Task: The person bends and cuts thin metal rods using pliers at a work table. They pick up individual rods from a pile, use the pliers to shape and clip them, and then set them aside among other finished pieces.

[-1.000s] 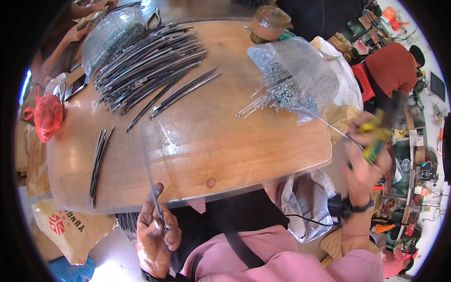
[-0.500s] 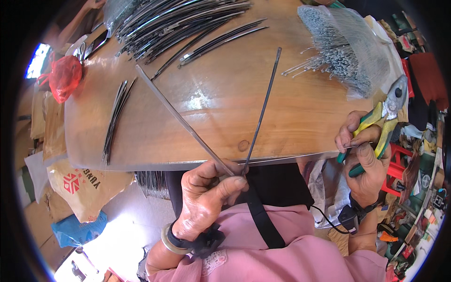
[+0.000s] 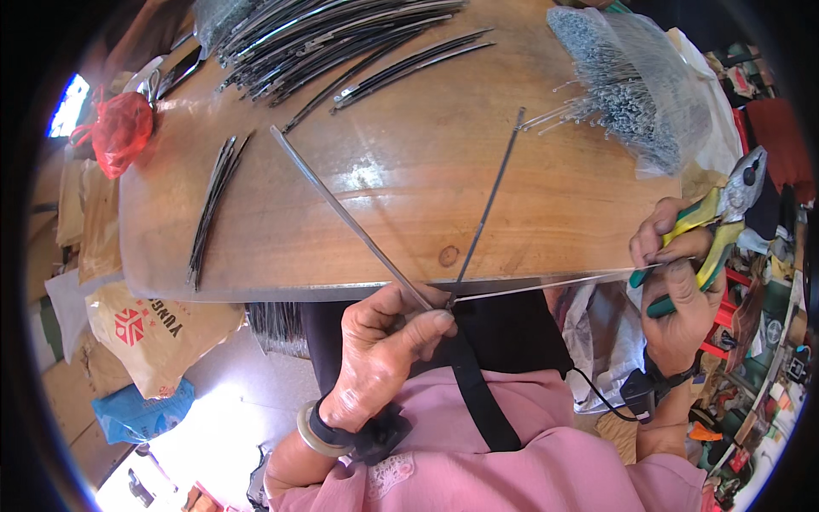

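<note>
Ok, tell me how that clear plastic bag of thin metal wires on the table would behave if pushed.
The clear plastic bag of thin metal wires probably drags, looking densely packed. Its film looks slippery and soft, so it may crumple. Loose wires poking from its open end could slide out.

Clear wire bag (image 3: 648,94) right; tan sack (image 3: 153,328) left

Left hand (image 3: 388,341) at lower centre pinches two metal strips (image 3: 350,220) fanning up over the table (image 3: 409,171); right hand (image 3: 678,290) at right edge grips pliers (image 3: 725,213); wire bundle (image 3: 631,85) upper right.
</note>
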Available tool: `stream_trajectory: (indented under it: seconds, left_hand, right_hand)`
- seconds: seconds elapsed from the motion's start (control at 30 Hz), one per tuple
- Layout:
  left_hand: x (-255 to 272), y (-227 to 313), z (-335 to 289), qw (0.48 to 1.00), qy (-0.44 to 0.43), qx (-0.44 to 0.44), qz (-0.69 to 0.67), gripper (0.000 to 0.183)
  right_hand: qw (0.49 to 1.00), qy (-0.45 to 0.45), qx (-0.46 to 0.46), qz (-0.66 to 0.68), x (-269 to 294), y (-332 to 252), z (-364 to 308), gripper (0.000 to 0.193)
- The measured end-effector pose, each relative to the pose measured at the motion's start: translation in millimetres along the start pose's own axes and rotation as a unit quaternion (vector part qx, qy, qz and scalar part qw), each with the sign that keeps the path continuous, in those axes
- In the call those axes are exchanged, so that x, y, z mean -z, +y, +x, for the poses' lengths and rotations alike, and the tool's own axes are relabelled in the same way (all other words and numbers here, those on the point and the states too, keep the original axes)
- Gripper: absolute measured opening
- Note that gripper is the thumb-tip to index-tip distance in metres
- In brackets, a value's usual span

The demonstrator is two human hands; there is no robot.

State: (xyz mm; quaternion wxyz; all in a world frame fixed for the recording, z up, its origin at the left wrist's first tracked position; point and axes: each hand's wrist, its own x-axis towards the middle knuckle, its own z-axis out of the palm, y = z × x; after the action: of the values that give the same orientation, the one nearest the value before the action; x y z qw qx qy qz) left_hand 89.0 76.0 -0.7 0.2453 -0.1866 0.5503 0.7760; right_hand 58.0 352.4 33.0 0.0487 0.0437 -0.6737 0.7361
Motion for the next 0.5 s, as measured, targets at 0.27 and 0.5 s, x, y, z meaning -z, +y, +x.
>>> stream_trajectory:
  seconds: [0.27, 0.5]
  left_hand:
    - [-5.3, 0.7, -0.9, 0.994, -0.075, -0.023, 0.075, 0.009]
    - [7.5, 4.8, 8.5, 0.992, -0.051, 0.014, 0.111, 0.001]
  right_hand:
    - [0.967, -0.116, 0.043, -0.223, -11.2, 8.2, 4.9, 0.013]
    - [0.925, -0.146, 0.111, -0.333, -9.6, 3.6, 23.7, 0.020]
